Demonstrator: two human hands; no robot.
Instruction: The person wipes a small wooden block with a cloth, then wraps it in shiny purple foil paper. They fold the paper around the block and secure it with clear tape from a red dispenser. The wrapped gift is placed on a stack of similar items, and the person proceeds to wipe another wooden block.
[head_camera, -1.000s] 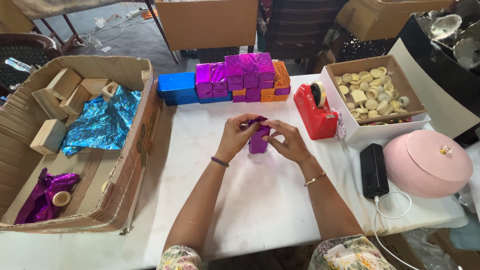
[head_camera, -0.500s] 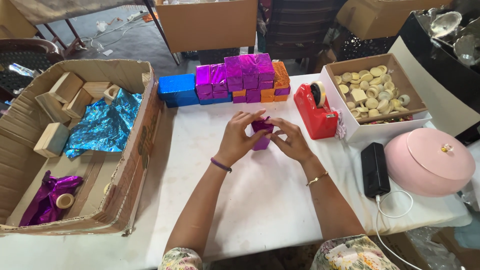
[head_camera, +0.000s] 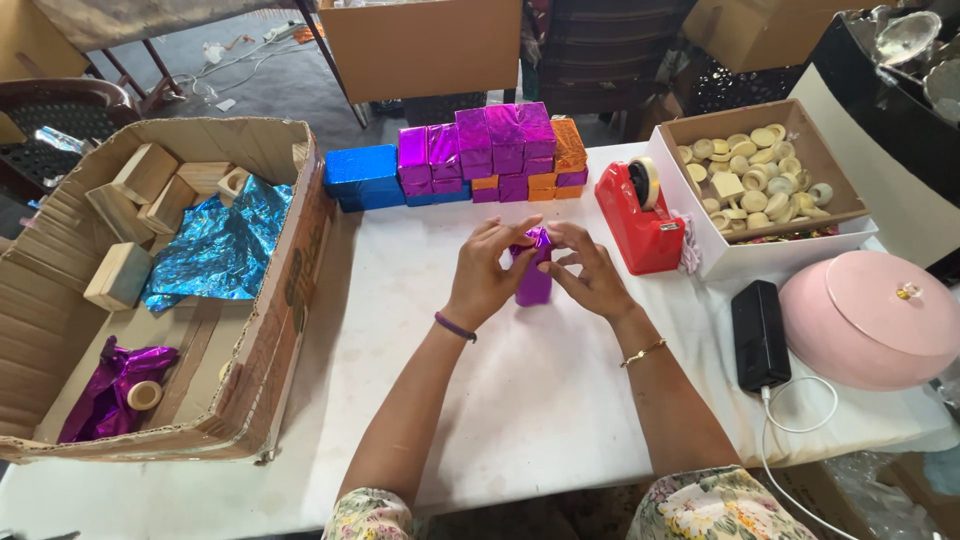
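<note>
Both my hands hold a small block wrapped in purple foil (head_camera: 534, 280), standing upright on the white table (head_camera: 520, 400). My left hand (head_camera: 486, 272) grips its left side, fingers pressing the foil at the top. My right hand (head_camera: 588, 270) holds the right side, fingertips on the top fold. Behind them stands a stack of foil-wrapped blocks (head_camera: 470, 158): blue at left, purple in the middle, orange at right.
A red tape dispenser (head_camera: 640, 215) sits right of my hands. A white box of pale round pieces (head_camera: 760, 180), a pink lidded pot (head_camera: 870, 315) and a black power bank (head_camera: 760, 335) are further right. A cardboard box (head_camera: 150, 290) at left holds wooden blocks, blue and purple foil, tape.
The purple block has been turned more upright and my fingers have shifted to its top end. The hands stay in the same spot on the table.
</note>
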